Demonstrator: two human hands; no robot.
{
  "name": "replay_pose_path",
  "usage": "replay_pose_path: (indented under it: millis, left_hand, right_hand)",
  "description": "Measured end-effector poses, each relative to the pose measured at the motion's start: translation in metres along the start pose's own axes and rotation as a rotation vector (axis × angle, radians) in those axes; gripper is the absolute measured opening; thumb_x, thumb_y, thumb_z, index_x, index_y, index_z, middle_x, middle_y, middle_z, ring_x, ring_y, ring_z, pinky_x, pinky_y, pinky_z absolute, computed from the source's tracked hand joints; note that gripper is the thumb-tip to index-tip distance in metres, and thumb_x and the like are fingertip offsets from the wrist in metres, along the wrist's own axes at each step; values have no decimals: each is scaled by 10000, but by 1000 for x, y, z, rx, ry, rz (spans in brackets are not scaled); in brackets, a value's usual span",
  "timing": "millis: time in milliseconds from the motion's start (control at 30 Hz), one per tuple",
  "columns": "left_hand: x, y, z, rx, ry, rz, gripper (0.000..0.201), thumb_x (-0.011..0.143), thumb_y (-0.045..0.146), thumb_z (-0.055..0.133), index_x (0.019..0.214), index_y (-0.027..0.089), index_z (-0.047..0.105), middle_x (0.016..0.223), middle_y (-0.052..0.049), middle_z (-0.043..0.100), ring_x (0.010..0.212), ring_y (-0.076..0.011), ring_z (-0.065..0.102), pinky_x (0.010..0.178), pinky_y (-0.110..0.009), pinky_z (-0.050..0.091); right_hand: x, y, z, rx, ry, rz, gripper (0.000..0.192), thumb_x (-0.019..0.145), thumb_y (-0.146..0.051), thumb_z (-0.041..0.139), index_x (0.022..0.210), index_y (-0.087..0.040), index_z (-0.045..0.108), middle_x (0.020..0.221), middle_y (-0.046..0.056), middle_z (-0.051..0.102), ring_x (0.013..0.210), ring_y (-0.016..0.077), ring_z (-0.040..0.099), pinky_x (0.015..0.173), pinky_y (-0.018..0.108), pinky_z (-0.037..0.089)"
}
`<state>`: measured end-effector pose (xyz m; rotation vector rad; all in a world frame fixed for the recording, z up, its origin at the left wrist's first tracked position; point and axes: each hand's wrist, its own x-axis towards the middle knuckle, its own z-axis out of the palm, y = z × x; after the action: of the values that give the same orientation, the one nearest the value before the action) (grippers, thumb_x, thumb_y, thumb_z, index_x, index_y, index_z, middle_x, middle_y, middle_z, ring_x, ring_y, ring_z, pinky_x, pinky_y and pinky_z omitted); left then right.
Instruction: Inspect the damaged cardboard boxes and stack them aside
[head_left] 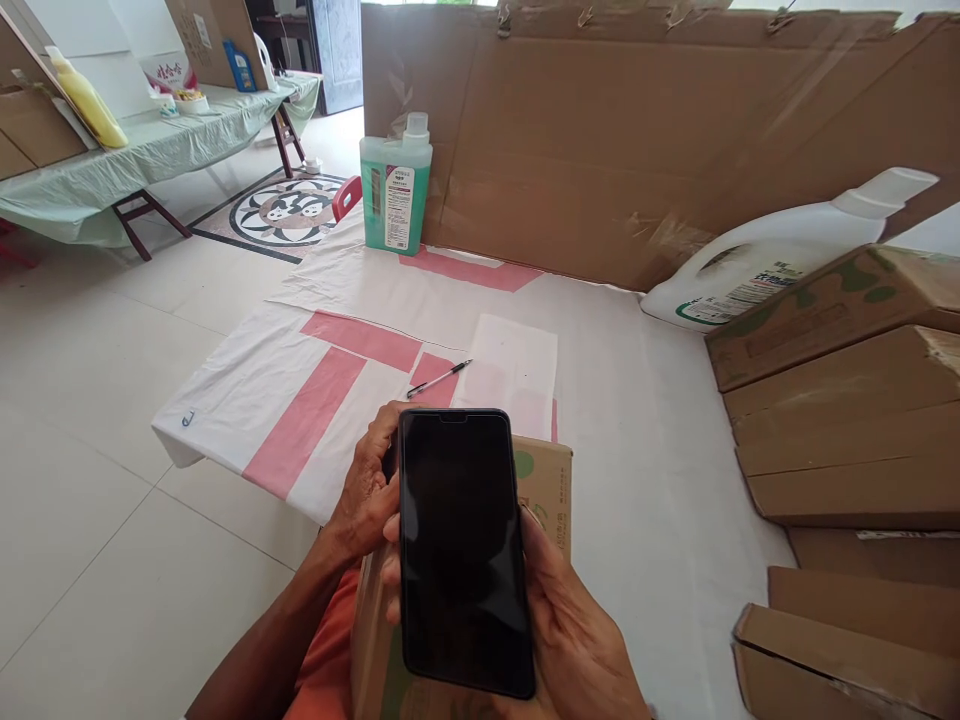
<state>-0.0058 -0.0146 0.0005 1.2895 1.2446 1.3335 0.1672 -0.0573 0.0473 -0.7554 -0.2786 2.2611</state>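
A smartphone with a dark screen is held upright, facing me, near the bottom middle. My right hand is closed around it, thumb along its right edge and fingertips showing at its left edge. Behind the phone's left side is my left hand, its fingers curled and partly hidden; what they grip cannot be made out. Under both hands lies a cardboard box with green print. Just beyond, a pen lies partly across a white paper sheet.
On the white and pink table cover stands a green liquid bottle before a tall cardboard panel. At right, a white detergent bottle leans by several stacked cartons. Another table stands far left.
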Motion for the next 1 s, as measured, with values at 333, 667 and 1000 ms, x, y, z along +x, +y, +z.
replay_pose_path:
  millis: [333, 667, 1000]
  left_hand:
    - [-4, -11, -16, -124, 15, -77, 439, 944, 462, 713, 1329, 263, 641, 1092, -42, 688, 921, -226, 644, 777, -303, 515]
    - [1, -13, -16, -58, 49, -61, 418, 931, 446, 702, 1294, 243, 651, 1097, -43, 702, 915, -220, 652, 781, -294, 524]
    - [3, -20, -23, -50, 91, -61, 406, 932, 433, 724, 1298, 264, 673, 1165, -38, 699, 1019, -231, 654, 837, -290, 518]
  right_hand:
    - [-37, -49, -62, -180, 396, -357, 629, 896, -804, 685, 1193, -275, 852, 1217, 130, 847, 972, 328, 831, 866, 462, 691]
    - [17, -49, -180, -692, 925, -522, 420, 743, -658, 777, 815, -246, 748, 859, 56, 784, 914, 279, 761, 811, 398, 648]
    - [19, -47, -210, -1140, 1114, -577, 475, 827, -720, 578, 668, -277, 510, 559, -79, 314, 592, 174, 322, 608, 338, 304]
